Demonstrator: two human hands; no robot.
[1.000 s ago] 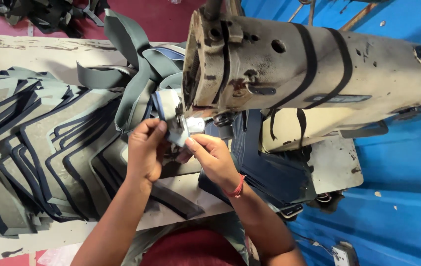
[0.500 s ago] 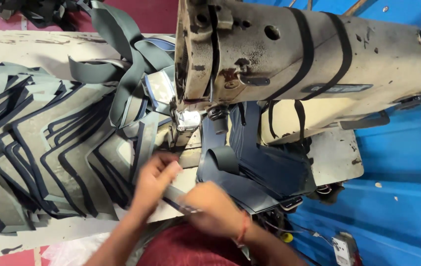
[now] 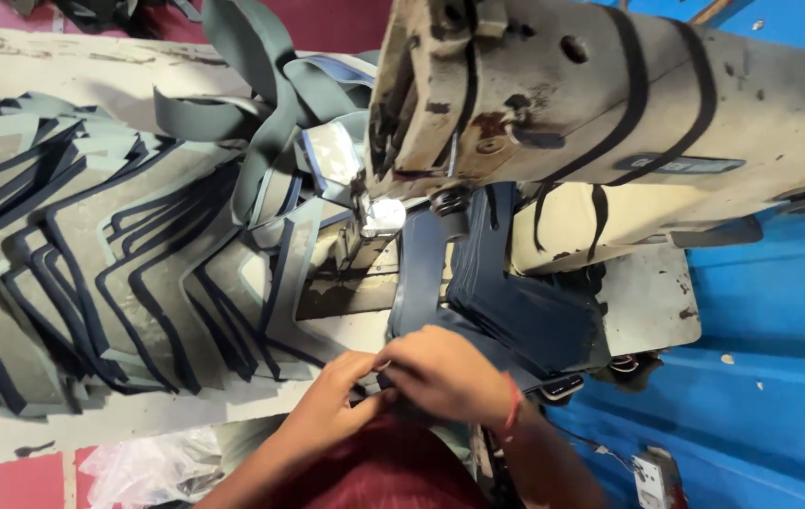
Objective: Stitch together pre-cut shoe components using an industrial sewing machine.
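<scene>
My left hand (image 3: 335, 403) and my right hand (image 3: 445, 374) meet at the near table edge, fingers pinched together on the end of a dark navy fabric strip (image 3: 418, 273). The strip runs up from my hands to the presser foot (image 3: 382, 217) of a worn cream sewing machine (image 3: 600, 104). A red band circles my right wrist. A stack of navy pieces (image 3: 525, 311) lies under the machine arm, just right of the strip.
Many grey-green, dark-edged angular fabric pieces (image 3: 91, 254) fan across the table's left side. Grey straps (image 3: 252, 85) pile behind the needle. A clear plastic bag (image 3: 139, 467) lies at the near left. Blue surface (image 3: 770, 320) on the right.
My hands have dropped from the needle area down to the near table edge, now gripping the navy strip's end. The view has shifted closer to the machine.
</scene>
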